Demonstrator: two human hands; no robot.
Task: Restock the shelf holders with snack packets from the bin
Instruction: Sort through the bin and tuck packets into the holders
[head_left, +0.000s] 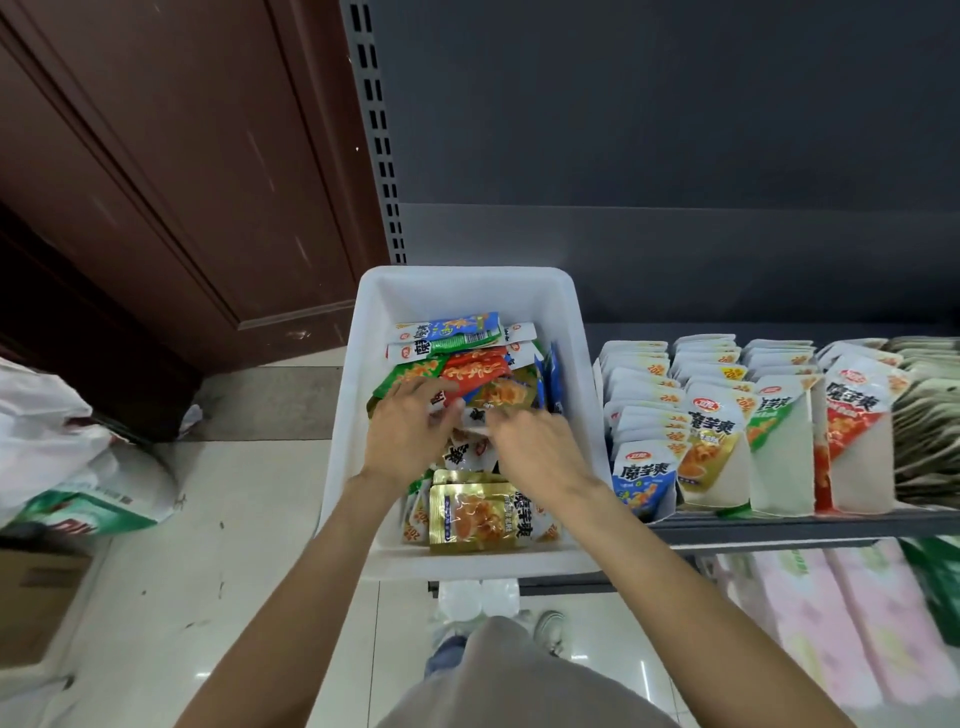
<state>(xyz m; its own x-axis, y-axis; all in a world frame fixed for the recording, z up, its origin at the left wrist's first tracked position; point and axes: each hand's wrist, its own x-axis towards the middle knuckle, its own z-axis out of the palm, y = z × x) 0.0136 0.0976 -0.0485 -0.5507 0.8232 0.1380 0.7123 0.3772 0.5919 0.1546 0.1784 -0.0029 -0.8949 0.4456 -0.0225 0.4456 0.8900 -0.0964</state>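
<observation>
Your left hand (402, 431) and right hand (535, 452) rest, fingers loosely spread, on snack packets (467, 374) inside the bin (467, 283), with the shelf holders (727, 415) just right of your right hand.

A dark reddish-brown wooden door (171, 171) with raised panel mouldings fills the upper left of the frame; beside it a grey slotted metal upright (376, 130) rises toward top centre; a dark grey back panel (675, 130) spreads across the upper right, a paler band running along its lower part. Glossy cream floor tiles (234, 545) cover the lower left, catching soft reflections and showing small dark scuffs; a white plastic sack (62, 441) with green print slumps at the left edge; a brown cardboard box (36, 597) sits below it.
</observation>
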